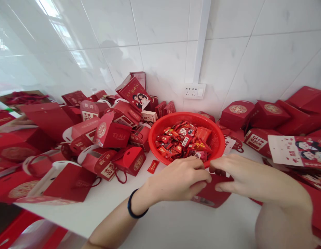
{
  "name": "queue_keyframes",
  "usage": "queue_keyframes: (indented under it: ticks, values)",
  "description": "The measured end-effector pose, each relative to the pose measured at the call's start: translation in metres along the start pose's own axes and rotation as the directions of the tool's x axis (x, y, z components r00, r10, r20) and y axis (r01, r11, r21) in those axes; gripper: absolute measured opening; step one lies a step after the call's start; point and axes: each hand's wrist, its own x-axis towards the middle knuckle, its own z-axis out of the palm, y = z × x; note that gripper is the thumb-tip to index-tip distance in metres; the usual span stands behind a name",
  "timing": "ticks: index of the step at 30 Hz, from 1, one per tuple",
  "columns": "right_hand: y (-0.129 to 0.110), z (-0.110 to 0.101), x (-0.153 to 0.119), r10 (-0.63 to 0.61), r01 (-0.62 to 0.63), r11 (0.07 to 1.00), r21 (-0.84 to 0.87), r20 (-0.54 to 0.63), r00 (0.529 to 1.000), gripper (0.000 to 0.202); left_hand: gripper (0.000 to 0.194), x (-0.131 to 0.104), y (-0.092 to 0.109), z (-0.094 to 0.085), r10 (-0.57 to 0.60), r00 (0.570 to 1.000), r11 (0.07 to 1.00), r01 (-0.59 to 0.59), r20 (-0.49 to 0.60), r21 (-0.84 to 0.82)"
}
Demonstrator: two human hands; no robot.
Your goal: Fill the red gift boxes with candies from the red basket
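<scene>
- Steady the red box (214, 193) low, just near of the candy basket (222, 140).
- Left hand (180, 178) and right hand (240, 169) meet at its top; cannot tell whether either grip pinches.
- Ease edges gently, avoiding creases.

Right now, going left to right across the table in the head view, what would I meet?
White-edged red box, small red box with a cord handle, red basket of wrapped packets, card with cartoon faces.

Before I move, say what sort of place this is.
Probably a room in a home or small workshop: the tiled wall has a socket, and the white table holds red wedding-style boxes and a basket of wrapped sweets.
</scene>
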Motion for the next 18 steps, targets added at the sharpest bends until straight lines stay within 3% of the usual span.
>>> queue_keyframes:
  ticks: [8,11,15,18]
  values:
    - [-0.007,0.003,0.012,-0.015,0.015,0.999,0.032,-0.011,1.0,0.009,0.024,0.004,-0.002,0.011,-0.013,1.0,0.999,0.012,-0.022,-0.031]
    - [-0.004,-0.002,0.008,0.01,-0.01,1.0,0.011,0.0,1.0,0.005,0.022,0.003,-0.008,0.006,0.018,1.0,0.993,-0.019,-0.013,-0.113]
    - [-0.001,-0.007,0.005,0.014,-0.014,1.0,-0.017,-0.016,1.0,0.007,0.031,0.001,-0.017,-0.007,0.091,0.993,0.972,-0.071,0.08,-0.223]
    - [-0.002,-0.009,0.008,-0.006,0.005,1.0,-0.023,-0.058,0.998,0.016,0.038,0.0,-0.022,-0.015,-0.017,0.995,0.961,0.042,0.094,-0.274]
